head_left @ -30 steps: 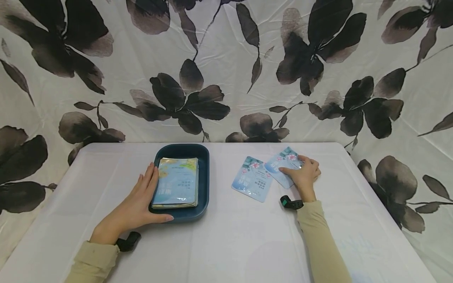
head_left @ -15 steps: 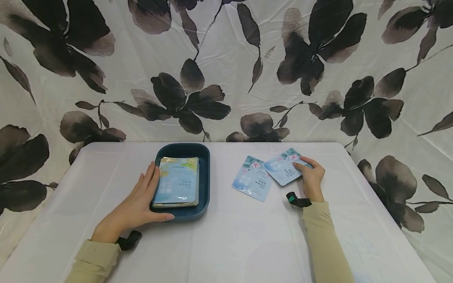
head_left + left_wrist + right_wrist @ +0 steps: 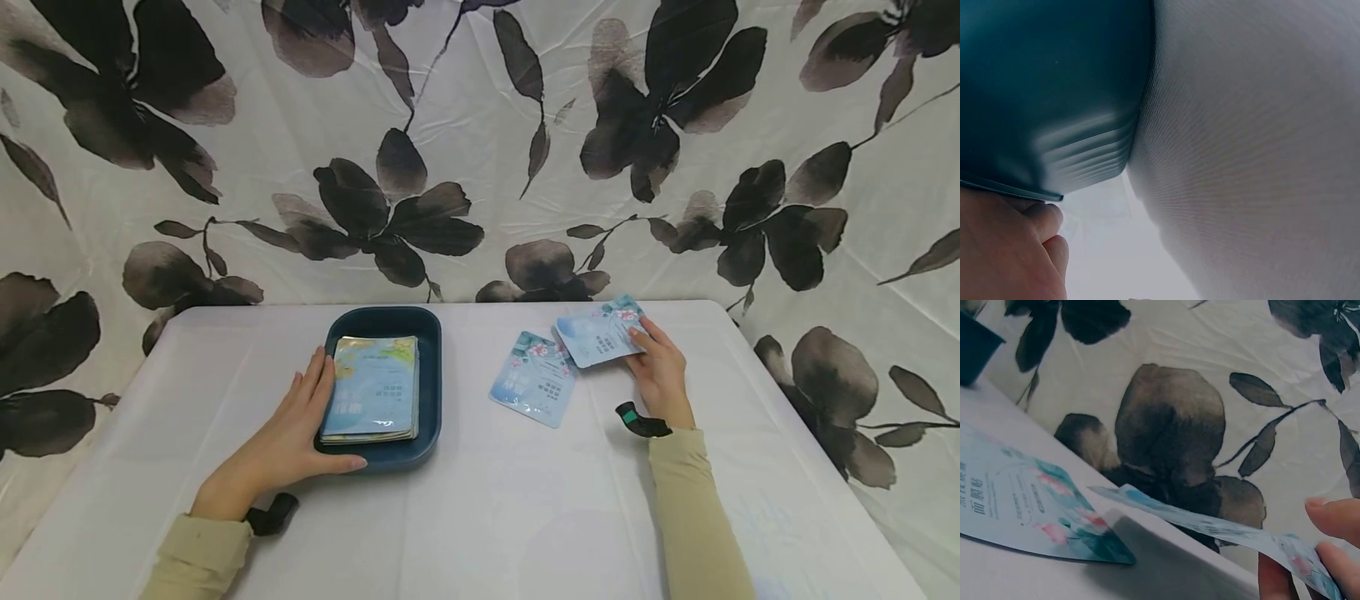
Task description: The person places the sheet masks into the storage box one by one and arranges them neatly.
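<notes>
My right hand [image 3: 663, 382] pinches a blue sheet mask packet [image 3: 594, 335] with pink flowers at its corner, thumb on top. Seen edge-on in the right wrist view, this packet [image 3: 1207, 526] is raised off the table and slightly bent. A matching sheet mask packet [image 3: 531, 385] lies flat to its left, partly beneath it in the head view. My left hand [image 3: 279, 440] rests along the left side of a dark blue tray [image 3: 431, 375], fingers straight, thumb over the near rim. Inside the tray sits a stack of packets [image 3: 375, 390], the top one blue with yellow-green print.
A white cloth covers the table [image 3: 480, 517]. Behind its far edge hangs a floral curtain [image 3: 510, 150]. A black band [image 3: 643, 420] is on the right wrist and another black band [image 3: 273, 514] on the left.
The right hand has lifted its packet from the table, turned it and drawn slightly right, with the thumb now on the packet's right edge. The left hand and tray look unmoved.
</notes>
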